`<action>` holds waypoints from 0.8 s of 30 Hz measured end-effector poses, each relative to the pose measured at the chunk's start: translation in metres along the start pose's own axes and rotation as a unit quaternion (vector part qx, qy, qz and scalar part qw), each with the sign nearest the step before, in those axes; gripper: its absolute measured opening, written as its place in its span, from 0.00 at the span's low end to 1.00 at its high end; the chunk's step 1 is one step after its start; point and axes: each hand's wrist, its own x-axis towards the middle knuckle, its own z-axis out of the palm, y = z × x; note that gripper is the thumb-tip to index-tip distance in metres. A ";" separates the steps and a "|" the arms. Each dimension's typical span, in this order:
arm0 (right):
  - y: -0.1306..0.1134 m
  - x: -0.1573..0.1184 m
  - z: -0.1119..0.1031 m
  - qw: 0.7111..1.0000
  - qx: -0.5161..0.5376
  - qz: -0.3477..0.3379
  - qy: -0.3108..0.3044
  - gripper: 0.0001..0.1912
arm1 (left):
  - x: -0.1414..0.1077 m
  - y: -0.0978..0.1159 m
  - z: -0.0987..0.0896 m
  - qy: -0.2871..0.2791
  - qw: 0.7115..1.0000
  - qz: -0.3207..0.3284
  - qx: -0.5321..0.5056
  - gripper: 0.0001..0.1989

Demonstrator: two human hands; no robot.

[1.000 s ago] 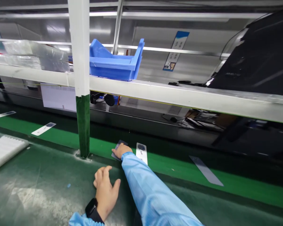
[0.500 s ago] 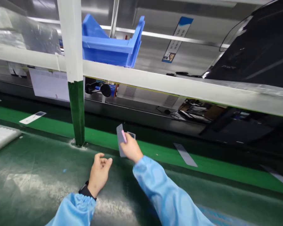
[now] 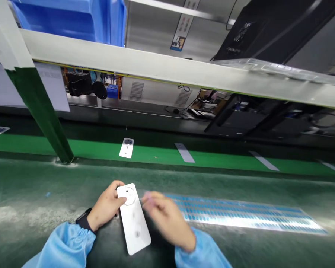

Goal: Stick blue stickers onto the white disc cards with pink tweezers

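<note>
My left hand [image 3: 107,206] is closed on a white phone back cover [image 3: 135,225], thumb on its face beside the round camera ring and fingers behind it. The cover is tilted above the green tabletop, with faint grey marks on its face. Just right of the cover's top edge is my right hand [image 3: 169,217], smeared by motion. Something pink, seemingly a fingertip covering, shows at its fingers. Whether those fingers hold anything cannot be made out. A sheet of small blue stickers [image 3: 240,214] lies on the table to the right of this hand.
Along the green belt [image 3: 156,156] beyond the table lie a white phone back cover [image 3: 126,147] and several similar flat pieces. A green-and-white post [image 3: 41,108] stands at left. Overhead runs a white beam [image 3: 156,69] bearing a blue bin [image 3: 67,18].
The cover in my right hand over the belt is now nearer me in my left hand. My right hand has moved back toward the table. The view has shifted to the right.
</note>
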 end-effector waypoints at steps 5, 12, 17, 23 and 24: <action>0.037 0.022 -0.037 0.985 0.115 0.085 0.096 0.26 | -0.004 0.000 0.009 -0.012 0.984 0.036 0.175 0.15; 0.050 0.018 -0.025 0.974 0.133 0.176 -0.058 0.17 | -0.005 -0.006 0.007 0.020 0.922 0.143 0.358 0.15; 0.054 0.019 -0.022 0.972 0.114 0.198 -0.059 0.10 | -0.004 -0.005 0.005 -0.026 0.901 0.130 0.413 0.17; 0.051 0.021 -0.022 0.973 0.075 0.212 -0.061 0.08 | -0.004 -0.004 0.006 -0.035 0.905 0.113 0.408 0.18; 0.050 0.021 -0.022 0.972 0.072 0.212 -0.064 0.08 | -0.005 -0.004 0.006 -0.035 0.906 0.113 0.407 0.18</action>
